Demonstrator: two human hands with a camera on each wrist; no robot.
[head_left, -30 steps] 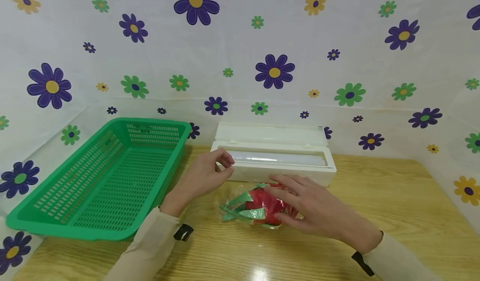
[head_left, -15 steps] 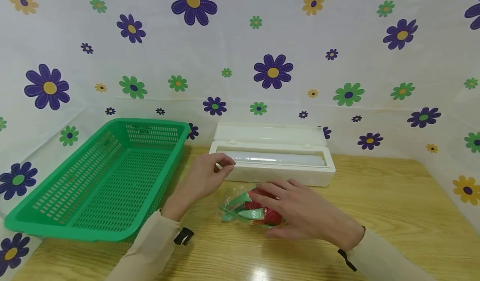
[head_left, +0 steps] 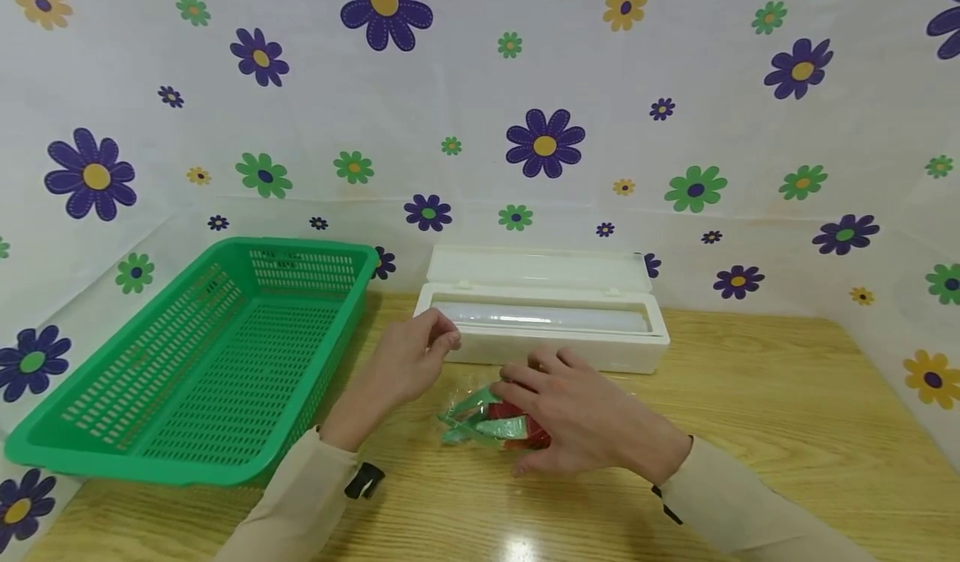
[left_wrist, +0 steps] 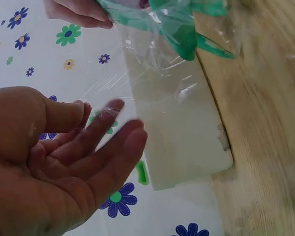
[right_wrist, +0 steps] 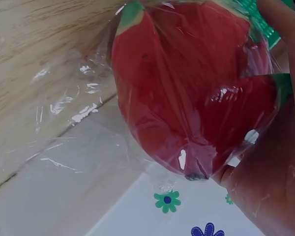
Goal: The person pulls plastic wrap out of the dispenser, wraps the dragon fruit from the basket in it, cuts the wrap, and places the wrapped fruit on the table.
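A red dragon fruit with green tips lies on the table, wrapped in clear cling film. My right hand curls over its right side, covering much of it in the head view; up close, the red fruit sits against the palm. My left hand, just in front of the white box's left end, pinches a thin edge of film between thumb and fingers. In the left wrist view, film stretches from that pinch toward the fruit's green tips.
Behind the fruit stands a white dispenser box, its lid raised and a film roll inside. A green slotted basket occupies the left of the wooden table. Flowered cloth hangs behind.
My right hand has moved left across the fruit, covering more of it, and its fingers have curled. My left hand keeps its pinch near the box, shifting only slightly.
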